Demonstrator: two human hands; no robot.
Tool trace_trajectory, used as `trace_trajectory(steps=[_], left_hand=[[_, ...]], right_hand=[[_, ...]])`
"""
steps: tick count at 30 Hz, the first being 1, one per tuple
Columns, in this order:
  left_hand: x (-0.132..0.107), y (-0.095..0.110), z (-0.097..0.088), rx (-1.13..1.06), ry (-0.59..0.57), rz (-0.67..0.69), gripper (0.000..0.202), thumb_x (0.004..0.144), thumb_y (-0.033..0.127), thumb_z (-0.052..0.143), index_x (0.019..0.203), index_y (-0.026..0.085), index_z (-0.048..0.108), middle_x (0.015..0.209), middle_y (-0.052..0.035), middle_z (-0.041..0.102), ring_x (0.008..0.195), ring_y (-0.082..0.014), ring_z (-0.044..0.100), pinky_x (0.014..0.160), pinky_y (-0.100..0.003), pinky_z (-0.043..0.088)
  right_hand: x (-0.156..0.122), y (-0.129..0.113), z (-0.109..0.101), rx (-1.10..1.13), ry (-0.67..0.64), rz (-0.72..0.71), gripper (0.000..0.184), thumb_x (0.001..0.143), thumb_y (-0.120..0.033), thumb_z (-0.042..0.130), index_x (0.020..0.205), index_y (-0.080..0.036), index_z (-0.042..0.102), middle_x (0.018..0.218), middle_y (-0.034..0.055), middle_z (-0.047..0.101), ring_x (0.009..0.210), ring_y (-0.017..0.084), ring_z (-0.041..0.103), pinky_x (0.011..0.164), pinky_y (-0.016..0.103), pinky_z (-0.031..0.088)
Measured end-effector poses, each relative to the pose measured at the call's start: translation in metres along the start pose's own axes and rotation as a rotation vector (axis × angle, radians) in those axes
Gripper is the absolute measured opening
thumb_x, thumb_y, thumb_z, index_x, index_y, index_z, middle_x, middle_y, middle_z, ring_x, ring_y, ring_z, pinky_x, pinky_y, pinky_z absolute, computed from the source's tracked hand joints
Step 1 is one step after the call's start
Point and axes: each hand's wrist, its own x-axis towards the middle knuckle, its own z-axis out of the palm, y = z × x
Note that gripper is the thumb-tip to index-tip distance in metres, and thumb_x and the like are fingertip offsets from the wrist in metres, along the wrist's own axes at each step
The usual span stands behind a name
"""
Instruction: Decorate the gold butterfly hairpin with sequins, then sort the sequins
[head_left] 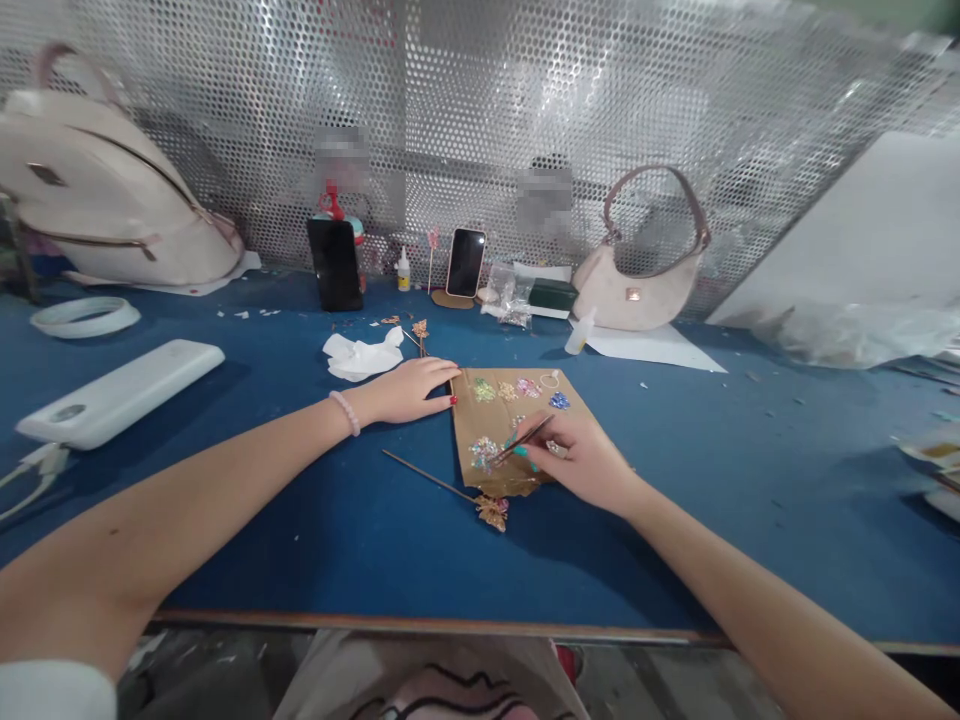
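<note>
My right hand (581, 460) pinches a pair of tweezers (529, 438), their tips down at a heap of pale, multicoloured beads (484, 452). These beads lie on a brown cardboard sheet (495, 405), with small piles of green beads (484, 390), pink beads (528, 387) and blue beads (559, 400) farther back. My left hand (405, 390) lies flat with fingers stretched out, its fingertips at the cardboard's left edge. In front of the sheet rests a hairpin (491, 511) with a gold, flower-like head and a long thin stem. Whether the tweezer tips grip a bead is too small to tell.
Crumpled white tissue (364, 355) lies behind my left hand. A white power bank (120, 393) and a tape roll (85, 317) are at left. Two phones, a glue bottle (403, 270) and a handbag (641, 280) stand along the perforated metal panel (465, 120). A backpack (112, 190) fills the back left.
</note>
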Motion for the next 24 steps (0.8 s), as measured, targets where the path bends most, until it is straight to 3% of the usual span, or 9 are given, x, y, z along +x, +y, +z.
trace_trajectory(steps=[5, 24], left_hand=[[0.0001, 0.001, -0.0002, 0.001, 0.001, -0.003, 0.053, 0.093, 0.05, 0.033, 0.133, 0.016, 0.038, 0.138, -0.0087, 0.04, 0.126, -0.0206, 0.036, 0.105, -0.034, 0.028], [-0.0004, -0.0019, 0.0027, -0.009, 0.009, 0.002, 0.053, 0.093, 0.053, 0.032, 0.134, 0.02, 0.036, 0.139, -0.008, 0.038, 0.127, -0.0211, 0.035, 0.105, -0.034, 0.027]], right_hand=[[-0.0005, -0.0019, -0.001, -0.012, -0.008, -0.012, 0.011, 0.078, -0.027, 0.051, 0.08, -0.021, 0.061, 0.083, 0.0049, 0.066, 0.075, 0.018, 0.062, 0.062, 0.034, 0.051], [-0.0011, 0.0018, -0.001, -0.01, -0.017, -0.019, 0.013, 0.08, -0.028, 0.051, 0.083, -0.02, 0.061, 0.085, 0.0054, 0.065, 0.074, 0.018, 0.063, 0.063, 0.034, 0.052]])
